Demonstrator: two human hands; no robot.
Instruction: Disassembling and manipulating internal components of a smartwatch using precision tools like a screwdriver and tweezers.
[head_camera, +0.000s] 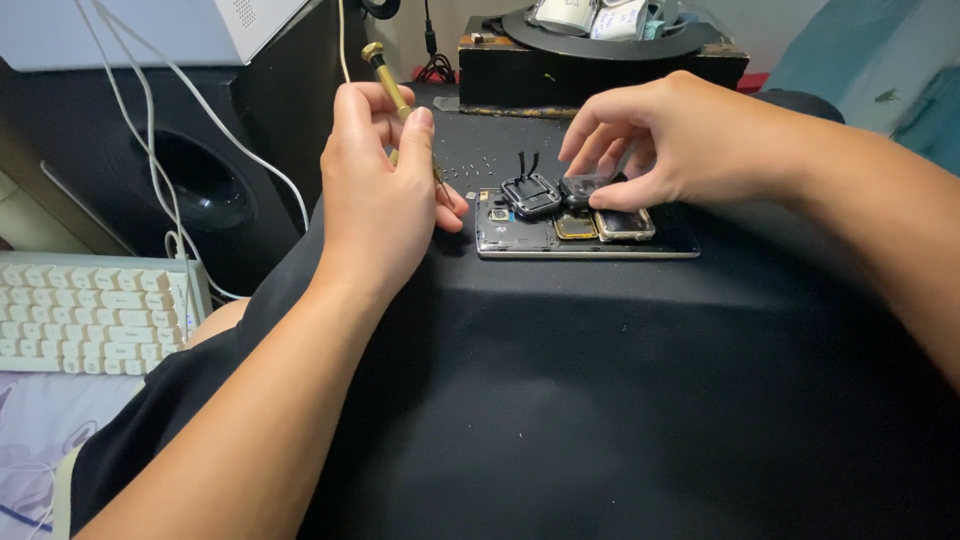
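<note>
Head view is looking down on a black cloth (600, 400) spread over the person's lap, where an opened phone (585, 238) is lying flat with its long side running left to right. The right hand (670, 140) is arching over the phone from the far right, its fingertips (600, 198) pinching a small dark square part (583, 187) sitting on the phone's upper middle; a second small framed part (531, 193) is lying just beside it to the left, touching or nearly so. The left hand (380, 190) is curling closed around a brass screwdriver (392, 90), thumb pressed along the shaft, the handle pointing up and away and the tip angling down toward the phone's left end. So the right hand is the one already on the small part, while the screwdriver tip is waiting just off to the left of it. A row of tiny screws (480, 165) is lying on the cloth behind the phone.
</note>
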